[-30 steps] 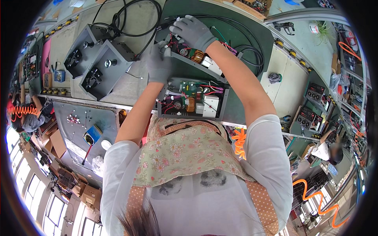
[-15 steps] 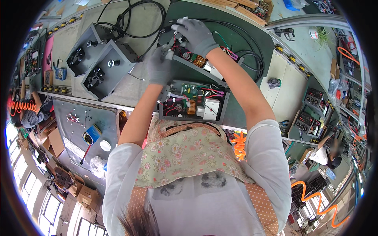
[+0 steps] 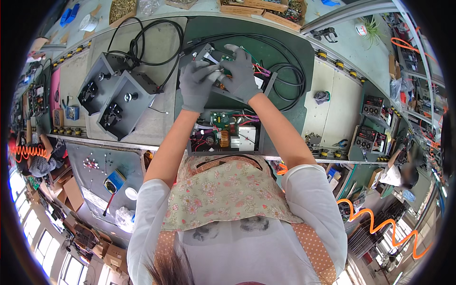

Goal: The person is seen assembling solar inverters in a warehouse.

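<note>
My left hand and my right hand, both in grey gloves, are over the far open metal chassis. The fingers of both are bent and meet above its left part, closed on something small that they hide. Wires and part of a green board show around my fingers. Close to my body lies a second open chassis, with a green board, a copper coil and a white block inside. A black cable loops behind and right of the far chassis.
Two grey metal housings with black fittings stand at the left, below a looped black cable. A crumpled dark cloth lies to the right. Boxes of small parts line the far side. An orange coiled hose hangs at lower right.
My right hand has come back from the chassis's far left corner, and my left hand has moved in over the chassis, so the fingers now meet. The whole view has shifted slightly.
</note>
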{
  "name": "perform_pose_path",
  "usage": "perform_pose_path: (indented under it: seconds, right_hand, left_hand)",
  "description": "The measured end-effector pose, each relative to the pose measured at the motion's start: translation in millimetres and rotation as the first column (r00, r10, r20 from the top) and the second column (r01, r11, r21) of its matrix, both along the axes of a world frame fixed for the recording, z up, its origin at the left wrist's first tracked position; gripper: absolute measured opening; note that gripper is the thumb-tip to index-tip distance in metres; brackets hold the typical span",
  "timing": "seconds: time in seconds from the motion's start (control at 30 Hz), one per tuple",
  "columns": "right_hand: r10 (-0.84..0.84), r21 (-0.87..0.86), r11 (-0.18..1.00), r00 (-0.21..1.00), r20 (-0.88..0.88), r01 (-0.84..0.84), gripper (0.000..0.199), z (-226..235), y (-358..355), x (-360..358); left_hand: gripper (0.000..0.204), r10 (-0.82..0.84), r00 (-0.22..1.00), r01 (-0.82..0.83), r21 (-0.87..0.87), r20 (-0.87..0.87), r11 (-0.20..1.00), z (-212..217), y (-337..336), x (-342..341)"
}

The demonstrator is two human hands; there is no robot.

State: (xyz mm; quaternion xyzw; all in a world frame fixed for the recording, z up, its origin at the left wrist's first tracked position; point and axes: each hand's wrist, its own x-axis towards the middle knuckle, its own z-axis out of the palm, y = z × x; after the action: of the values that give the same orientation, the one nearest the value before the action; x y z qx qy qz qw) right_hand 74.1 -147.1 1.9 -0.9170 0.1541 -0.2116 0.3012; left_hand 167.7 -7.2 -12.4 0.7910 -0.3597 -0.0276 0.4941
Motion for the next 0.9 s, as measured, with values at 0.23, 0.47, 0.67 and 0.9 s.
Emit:
perform_pose_path:
  seconds: [0.23, 0.47, 0.67, 0.9]
  right_hand:
    - [-0.328, 0.158, 0.933, 0.945, 0.008, 0.322, 0.022, -23, -7, -8]
    - [-0.302, 0.57, 0.713, 0.912, -0.276, 0.409, 0.023, -24, -10, -8]
    - [-0.269, 0.742, 0.591, 0.944, -0.189, 0.317, 0.025, -29, -25, -8]
    - [-0.261, 0.688, 0.59, 0.906, -0.333, 0.423, 0.032, -26, -30, -4]
  left_hand:
    - [0.048, -0.062, 0.954, -0.063, 0.398, 0.294, 0.915, 15, -24, 13]
    - [0.029, -0.292, 0.905, 0.023, 0.649, 0.309, 0.76, -1, -38, 44]
    - [0.023, -0.259, 0.96, 0.205, 0.365, 0.105, 0.908, -19, -29, 63]
    - [0.028, -0.376, 0.85, 0.427, 0.067, -0.369, 0.902, -36, -20, 94]
